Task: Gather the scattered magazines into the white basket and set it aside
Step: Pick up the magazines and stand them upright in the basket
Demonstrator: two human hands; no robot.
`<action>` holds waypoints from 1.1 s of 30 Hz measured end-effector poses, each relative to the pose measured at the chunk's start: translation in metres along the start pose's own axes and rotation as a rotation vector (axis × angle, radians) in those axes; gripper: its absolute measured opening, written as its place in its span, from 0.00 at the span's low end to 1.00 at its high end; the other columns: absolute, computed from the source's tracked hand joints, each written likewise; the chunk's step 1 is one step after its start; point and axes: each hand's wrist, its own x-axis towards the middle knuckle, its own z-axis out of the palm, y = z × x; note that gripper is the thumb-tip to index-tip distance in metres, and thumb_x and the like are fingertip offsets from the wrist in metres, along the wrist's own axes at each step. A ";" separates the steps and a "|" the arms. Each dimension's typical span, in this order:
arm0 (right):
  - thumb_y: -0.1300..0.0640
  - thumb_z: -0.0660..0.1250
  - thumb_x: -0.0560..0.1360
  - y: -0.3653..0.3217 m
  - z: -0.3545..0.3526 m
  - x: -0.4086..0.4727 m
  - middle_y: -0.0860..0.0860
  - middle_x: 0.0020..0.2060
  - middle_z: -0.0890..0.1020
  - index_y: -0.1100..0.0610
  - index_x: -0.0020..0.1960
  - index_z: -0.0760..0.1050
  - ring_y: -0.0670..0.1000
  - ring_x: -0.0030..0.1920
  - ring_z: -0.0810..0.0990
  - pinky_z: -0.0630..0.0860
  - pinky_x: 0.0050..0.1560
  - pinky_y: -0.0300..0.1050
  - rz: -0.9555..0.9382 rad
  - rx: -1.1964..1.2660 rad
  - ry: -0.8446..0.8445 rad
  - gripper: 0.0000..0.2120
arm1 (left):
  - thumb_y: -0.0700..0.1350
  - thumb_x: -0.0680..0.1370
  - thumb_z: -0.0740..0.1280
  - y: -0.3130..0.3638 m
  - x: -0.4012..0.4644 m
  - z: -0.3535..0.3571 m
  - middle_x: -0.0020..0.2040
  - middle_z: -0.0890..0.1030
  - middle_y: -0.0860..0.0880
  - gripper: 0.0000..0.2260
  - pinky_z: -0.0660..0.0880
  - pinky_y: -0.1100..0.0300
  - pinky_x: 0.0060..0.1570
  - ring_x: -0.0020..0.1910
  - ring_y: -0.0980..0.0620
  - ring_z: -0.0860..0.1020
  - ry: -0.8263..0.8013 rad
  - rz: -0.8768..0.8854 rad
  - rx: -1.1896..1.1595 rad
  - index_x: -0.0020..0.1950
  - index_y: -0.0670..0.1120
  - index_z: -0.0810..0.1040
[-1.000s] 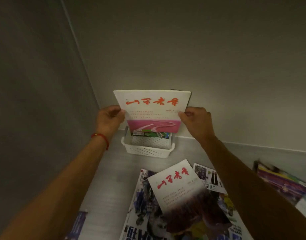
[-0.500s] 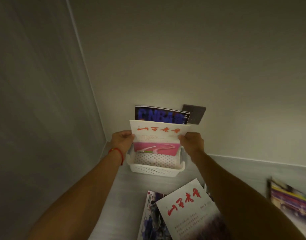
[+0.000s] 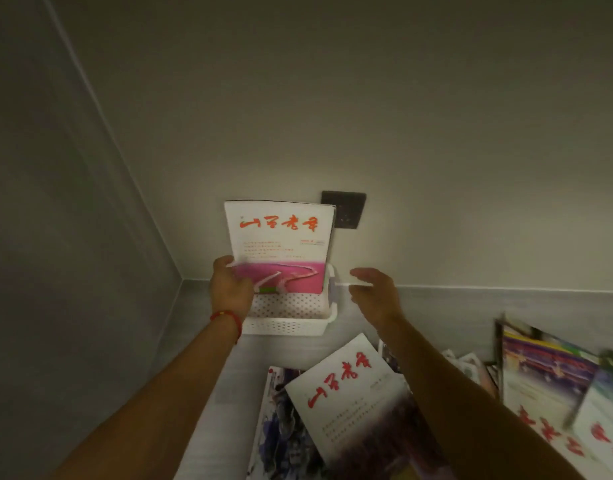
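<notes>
now the left hand point(image 3: 230, 289) holds the upright magazine point(image 3: 280, 244) in the white basket point(image 3: 287, 311), mid-frame; right hand point(image 3: 372, 292) open beside it.

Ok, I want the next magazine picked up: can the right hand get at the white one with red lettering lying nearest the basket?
Probably yes. The right hand is open and holds nothing, and that magazine lies on top of the pile, uncovered, just below it beside the forearm.
</notes>
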 end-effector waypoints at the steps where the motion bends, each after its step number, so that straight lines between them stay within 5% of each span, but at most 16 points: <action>1: 0.67 0.69 0.71 0.016 -0.015 -0.012 0.54 0.56 0.84 0.50 0.51 0.82 0.58 0.48 0.84 0.83 0.51 0.57 0.014 0.017 -0.013 0.14 | 0.31 0.74 0.64 -0.002 -0.021 0.006 0.56 0.80 0.40 0.19 0.78 0.48 0.55 0.54 0.40 0.80 0.015 0.085 0.082 0.62 0.44 0.72; 5: 0.68 0.71 0.71 0.082 -0.082 -0.064 0.54 0.48 0.86 0.51 0.45 0.82 0.50 0.39 0.85 0.82 0.41 0.39 0.010 -0.089 -0.012 0.12 | 0.29 0.71 0.63 -0.016 -0.119 0.048 0.56 0.79 0.46 0.21 0.75 0.56 0.49 0.53 0.44 0.79 -0.250 0.183 0.175 0.61 0.46 0.75; 8: 0.69 0.72 0.71 0.133 -0.140 -0.098 0.51 0.43 0.85 0.57 0.46 0.85 0.52 0.44 0.84 0.79 0.51 0.40 -0.039 -0.239 0.053 0.09 | 0.30 0.71 0.65 -0.031 -0.190 0.083 0.60 0.79 0.48 0.22 0.76 0.59 0.54 0.57 0.46 0.78 -0.451 0.191 0.296 0.61 0.48 0.76; 12: 0.61 0.68 0.76 0.191 -0.218 -0.140 0.49 0.49 0.83 0.52 0.53 0.81 0.49 0.48 0.82 0.76 0.48 0.41 0.108 -0.388 0.122 0.08 | 0.36 0.73 0.66 -0.049 -0.264 0.128 0.66 0.78 0.46 0.22 0.65 0.64 0.68 0.67 0.48 0.74 -0.772 0.309 0.506 0.67 0.47 0.76; 16: 0.57 0.69 0.76 0.242 -0.293 -0.155 0.58 0.60 0.80 0.56 0.62 0.78 0.57 0.56 0.80 0.79 0.56 0.56 0.335 -0.443 0.381 0.15 | 0.40 0.74 0.68 -0.064 -0.321 0.176 0.74 0.70 0.50 0.25 0.61 0.60 0.75 0.75 0.51 0.66 -0.997 0.347 0.639 0.72 0.51 0.72; 18: 0.52 0.68 0.76 0.261 -0.328 -0.155 0.62 0.70 0.70 0.57 0.69 0.71 0.64 0.69 0.69 0.68 0.69 0.65 0.488 -0.561 0.430 0.23 | 0.40 0.74 0.68 -0.068 -0.341 0.196 0.78 0.64 0.48 0.27 0.61 0.52 0.77 0.78 0.48 0.61 -1.077 0.317 0.706 0.73 0.50 0.70; 20: 0.46 0.64 0.79 0.276 -0.358 -0.153 0.64 0.77 0.56 0.57 0.77 0.57 0.67 0.76 0.55 0.56 0.73 0.69 0.686 -0.556 0.386 0.32 | 0.41 0.74 0.68 -0.069 -0.357 0.210 0.79 0.62 0.47 0.28 0.62 0.48 0.76 0.78 0.46 0.59 -1.103 0.256 0.733 0.74 0.52 0.69; 23: 0.40 0.60 0.79 0.298 -0.385 -0.148 0.68 0.75 0.55 0.59 0.79 0.45 0.69 0.74 0.57 0.59 0.72 0.68 0.847 -0.522 0.343 0.40 | 0.42 0.75 0.68 -0.065 -0.377 0.222 0.78 0.61 0.48 0.28 0.59 0.48 0.77 0.79 0.47 0.58 -1.070 0.215 0.744 0.74 0.54 0.68; 26: 0.41 0.68 0.75 0.310 -0.393 -0.149 0.67 0.71 0.62 0.60 0.77 0.49 0.66 0.70 0.64 0.67 0.68 0.64 0.858 -0.489 0.444 0.44 | 0.40 0.75 0.66 -0.060 -0.387 0.226 0.76 0.65 0.47 0.28 0.62 0.46 0.76 0.77 0.46 0.61 -1.054 0.235 0.750 0.74 0.52 0.68; 30: 0.45 0.75 0.70 0.324 -0.404 -0.148 0.68 0.73 0.59 0.64 0.77 0.50 0.69 0.73 0.60 0.61 0.70 0.66 0.901 -0.342 0.504 0.50 | 0.38 0.75 0.65 -0.048 -0.393 0.226 0.72 0.70 0.48 0.29 0.71 0.49 0.70 0.72 0.48 0.67 -1.002 0.270 0.701 0.76 0.52 0.66; 33: 0.53 0.77 0.69 0.338 -0.415 -0.146 0.66 0.67 0.72 0.66 0.71 0.66 0.67 0.65 0.73 0.77 0.60 0.61 0.821 -0.057 0.575 0.37 | 0.38 0.76 0.64 -0.039 -0.398 0.226 0.71 0.71 0.48 0.30 0.74 0.51 0.67 0.70 0.48 0.69 -1.003 0.304 0.708 0.77 0.54 0.64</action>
